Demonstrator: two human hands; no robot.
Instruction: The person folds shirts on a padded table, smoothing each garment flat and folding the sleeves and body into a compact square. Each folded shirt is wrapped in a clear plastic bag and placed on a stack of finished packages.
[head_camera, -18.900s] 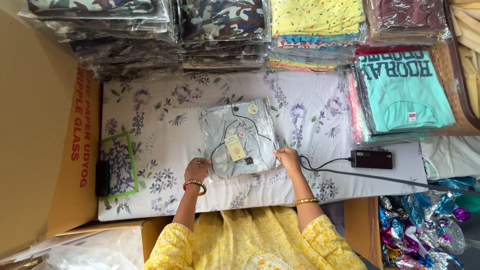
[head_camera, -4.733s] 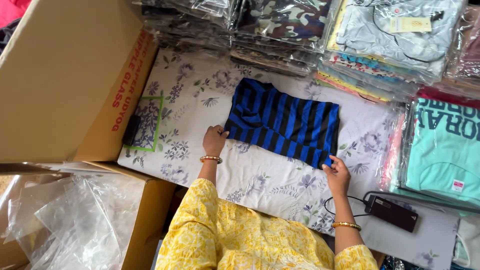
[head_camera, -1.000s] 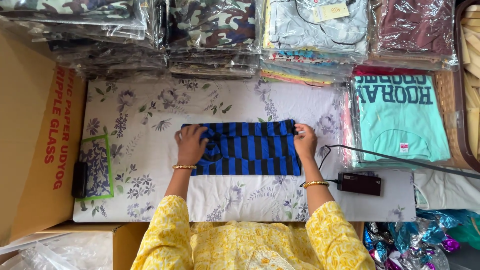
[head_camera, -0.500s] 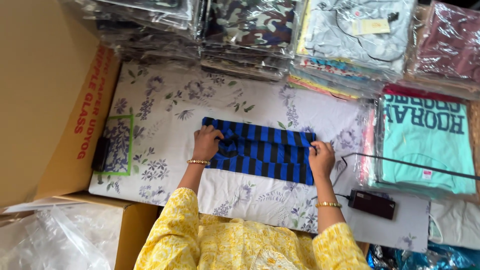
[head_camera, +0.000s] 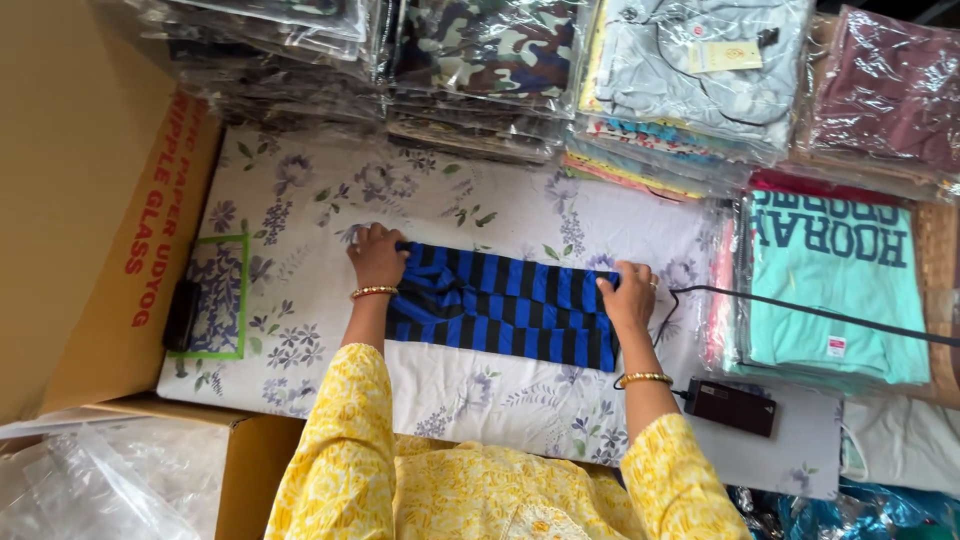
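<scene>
Currently my left hand and right hand pinch opposite ends of the soft, folded blue-and-black striped garment on the floral sheet.

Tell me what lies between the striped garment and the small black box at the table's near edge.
Head view: only bare floral cloth and the right wrist's bangle separate the striped garment from the black box.
</scene>
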